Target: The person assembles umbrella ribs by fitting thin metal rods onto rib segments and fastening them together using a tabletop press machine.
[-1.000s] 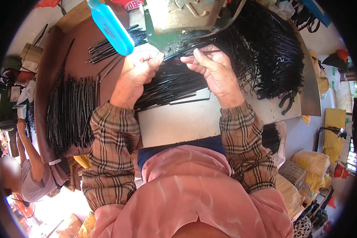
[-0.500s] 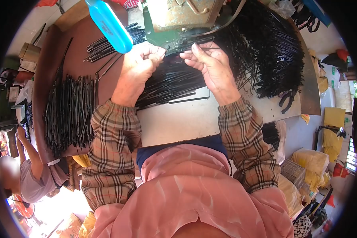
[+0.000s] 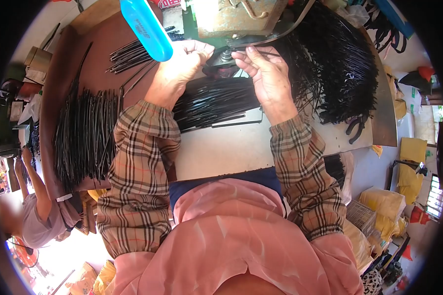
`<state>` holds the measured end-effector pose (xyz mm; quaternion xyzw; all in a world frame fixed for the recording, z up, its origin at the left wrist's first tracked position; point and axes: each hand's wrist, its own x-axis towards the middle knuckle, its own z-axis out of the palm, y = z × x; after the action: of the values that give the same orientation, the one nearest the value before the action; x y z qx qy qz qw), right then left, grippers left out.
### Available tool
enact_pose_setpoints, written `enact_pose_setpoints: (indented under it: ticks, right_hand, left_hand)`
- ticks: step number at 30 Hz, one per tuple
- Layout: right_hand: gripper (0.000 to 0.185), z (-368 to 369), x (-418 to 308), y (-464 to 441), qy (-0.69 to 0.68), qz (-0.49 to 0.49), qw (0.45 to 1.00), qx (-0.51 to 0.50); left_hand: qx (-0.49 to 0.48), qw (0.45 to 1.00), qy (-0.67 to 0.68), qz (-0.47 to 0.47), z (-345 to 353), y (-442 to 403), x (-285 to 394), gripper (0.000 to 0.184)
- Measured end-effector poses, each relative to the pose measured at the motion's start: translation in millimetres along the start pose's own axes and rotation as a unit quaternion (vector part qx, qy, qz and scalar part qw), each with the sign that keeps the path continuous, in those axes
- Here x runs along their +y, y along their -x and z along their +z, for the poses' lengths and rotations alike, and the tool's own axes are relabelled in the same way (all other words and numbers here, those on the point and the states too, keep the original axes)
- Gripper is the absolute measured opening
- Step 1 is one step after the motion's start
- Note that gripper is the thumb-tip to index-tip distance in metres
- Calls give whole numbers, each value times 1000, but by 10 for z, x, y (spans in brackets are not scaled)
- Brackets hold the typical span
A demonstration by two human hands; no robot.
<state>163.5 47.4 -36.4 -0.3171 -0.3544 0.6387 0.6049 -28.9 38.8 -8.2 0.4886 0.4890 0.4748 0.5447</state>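
Note:
My right hand (image 3: 267, 76) pinches a thin black strip (image 3: 267, 53) between thumb and fingers, just in front of a machine (image 3: 238, 19) with a worn, rusty metal body. My left hand (image 3: 179, 66) is closed in a pinch on the machine's other side, and what its fingertips hold is too small to make out. Between the hands sits a small round metal part (image 3: 226, 55) of the machine. Below them, a pile of black strips (image 3: 216, 101) lies across the pale work surface (image 3: 221, 152).
A blue elongated object (image 3: 146, 29) with lettering hangs over my left hand. More black strips (image 3: 86, 137) lie on the brown board at left, and a large black heap (image 3: 347, 64) spreads at right beside dark-handled pliers (image 3: 357, 129). Another person (image 3: 49, 211) sits at far left.
Both hands have moved slightly away from me, toward the machine. The round metal part now shows between them. The camera view has shifted a little.

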Motion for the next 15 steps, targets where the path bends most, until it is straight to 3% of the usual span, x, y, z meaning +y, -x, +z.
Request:
enact_pose_setpoints:
  ticks: [15]
  right_hand:
    - [16, 8, -3, -8, 14, -4, 1000, 1]
  left_hand:
    - [-18, 997, 14, -68, -115, -106, 54, 10]
